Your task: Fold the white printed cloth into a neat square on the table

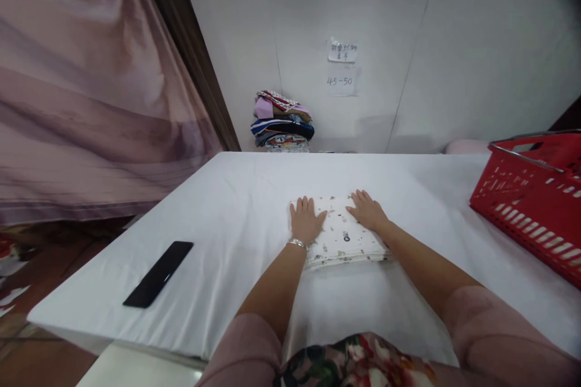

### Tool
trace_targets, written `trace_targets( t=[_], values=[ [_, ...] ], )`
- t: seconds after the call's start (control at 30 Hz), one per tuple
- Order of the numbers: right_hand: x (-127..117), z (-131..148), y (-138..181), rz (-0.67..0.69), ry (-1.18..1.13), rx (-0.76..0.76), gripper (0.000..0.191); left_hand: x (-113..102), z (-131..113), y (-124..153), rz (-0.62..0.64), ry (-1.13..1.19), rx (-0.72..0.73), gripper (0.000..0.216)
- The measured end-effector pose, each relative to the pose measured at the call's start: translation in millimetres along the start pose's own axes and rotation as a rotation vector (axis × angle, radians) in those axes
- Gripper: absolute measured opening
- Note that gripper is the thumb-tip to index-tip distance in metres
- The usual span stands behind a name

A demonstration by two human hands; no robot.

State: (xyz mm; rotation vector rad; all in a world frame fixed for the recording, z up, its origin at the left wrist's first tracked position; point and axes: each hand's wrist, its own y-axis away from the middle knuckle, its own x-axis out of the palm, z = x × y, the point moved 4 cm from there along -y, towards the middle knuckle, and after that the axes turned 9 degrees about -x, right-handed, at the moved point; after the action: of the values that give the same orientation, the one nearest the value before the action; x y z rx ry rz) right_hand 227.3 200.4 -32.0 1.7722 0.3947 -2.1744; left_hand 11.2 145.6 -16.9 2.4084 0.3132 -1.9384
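A folded white cloth with small dark prints point(341, 236) lies in the middle of the white-covered table point(236, 205). My left hand point(305, 219) lies flat on the cloth's left edge, fingers stretched out, with a bracelet at the wrist. My right hand point(367, 210) rests flat on the cloth's far right corner, fingers spread. Neither hand grips anything.
A black phone point(158, 273) lies near the table's left front edge. A red plastic basket point(531, 199) stands at the right. A pile of folded colourful clothes point(281, 124) sits behind the table by the wall. A pink curtain point(91, 91) hangs at the left.
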Motion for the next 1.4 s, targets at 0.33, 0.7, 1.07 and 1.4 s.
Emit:
trace_targets(
  t=[0.33, 0.7, 1.07, 1.4],
  values=[
    [-1, -10, -5, -0.056, -0.217, 0.003, 0.069, -3, 0, -2, -0.013, 0.032, 0.0, 0.067],
    [-19, -42, 15, -0.067, -0.397, 0.334, 0.074, -29, 50, -12, 0.167, 0.271, -0.509, 0.056],
    [-27, -60, 28, -0.31, -0.786, 0.432, 0.078, -25, 21, -53, 0.098, 0.234, -0.312, 0.045],
    [-18, -92, 63, -0.235, -0.754, 0.551, 0.088, -9, 4, -70, 0.214, 0.321, -0.319, 0.062]
  ],
)
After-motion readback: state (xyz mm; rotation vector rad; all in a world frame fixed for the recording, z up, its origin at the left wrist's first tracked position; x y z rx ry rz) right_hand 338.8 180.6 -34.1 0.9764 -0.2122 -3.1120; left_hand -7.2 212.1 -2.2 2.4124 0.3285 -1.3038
